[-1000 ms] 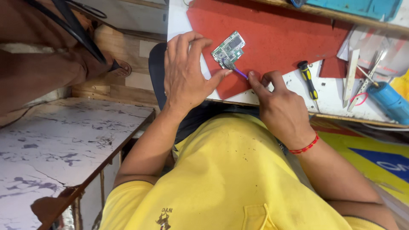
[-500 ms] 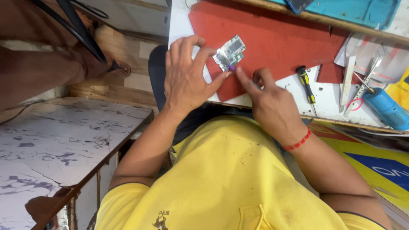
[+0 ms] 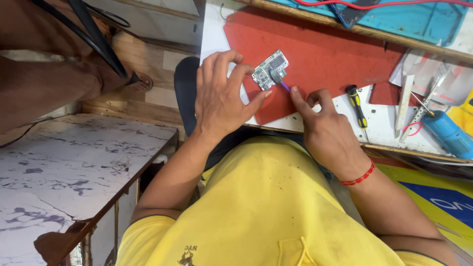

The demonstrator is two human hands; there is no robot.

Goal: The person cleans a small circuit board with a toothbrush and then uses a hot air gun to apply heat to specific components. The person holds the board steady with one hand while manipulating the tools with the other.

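Board work on the red mat: left hand (image 3: pixel 221 98) steadies, right hand (image 3: pixel 327 130) probes.

I see the small circuit board (image 3: pixel 270 69) lying on the red mat (image 3: pixel 335 54) near the bench's front edge, the left hand's fingers spread around its near side, thumb tip close to its lower corner. The right hand pinches a thin purple tool (image 3: pixel 285 85), tip at the board's lower right edge. My judgement: keep the board flat and pinned, keep the tool at a low angle, press lightly so it doesn't skid across components. I can't make out what the tip touches; the parts are too small. The tool's handle is hidden in the fingers. The yellow-handled screwdriver (image 3: pixel 355 105) lies just beside the right hand; the blue tool (image 3: pixel 448 134) is cut off at the right edge.
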